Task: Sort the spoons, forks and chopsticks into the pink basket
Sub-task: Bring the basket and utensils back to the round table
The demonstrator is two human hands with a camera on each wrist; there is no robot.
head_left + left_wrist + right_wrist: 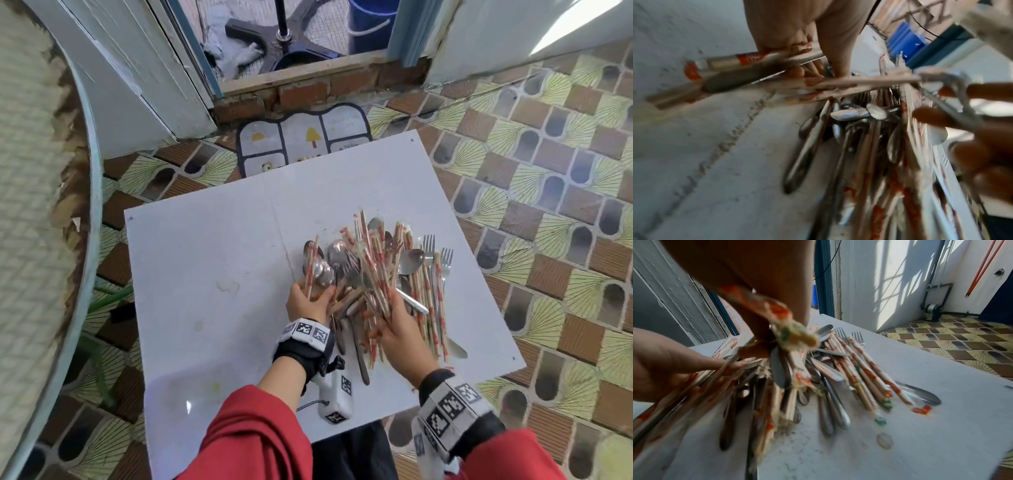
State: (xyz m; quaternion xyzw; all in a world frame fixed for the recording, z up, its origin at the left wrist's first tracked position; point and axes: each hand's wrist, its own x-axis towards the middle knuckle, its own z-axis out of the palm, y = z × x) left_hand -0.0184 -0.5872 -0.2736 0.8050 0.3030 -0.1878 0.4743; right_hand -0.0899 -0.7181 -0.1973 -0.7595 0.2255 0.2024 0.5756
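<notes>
Chopsticks (376, 263) blurred in both hands

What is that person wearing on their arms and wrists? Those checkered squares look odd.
Both arms have loose red sleeves pushed back from the wrists. Each wrist carries a black strap with a white band printed with black-and-white square code markings. A white camera block with the same markings and a thin cable hangs under the left wrist. The hands are bare.

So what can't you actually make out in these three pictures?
- Pink basket: in no view.
- Utensils low in the pile: head view, buried under chopsticks; uncountable.
- Left hand grip: left wrist view, motion blur smears the chopsticks and spoons it holds.
- Right hand bundle: right wrist view, blurred.
- White board: near edge hidden by red sleeves.
</notes>
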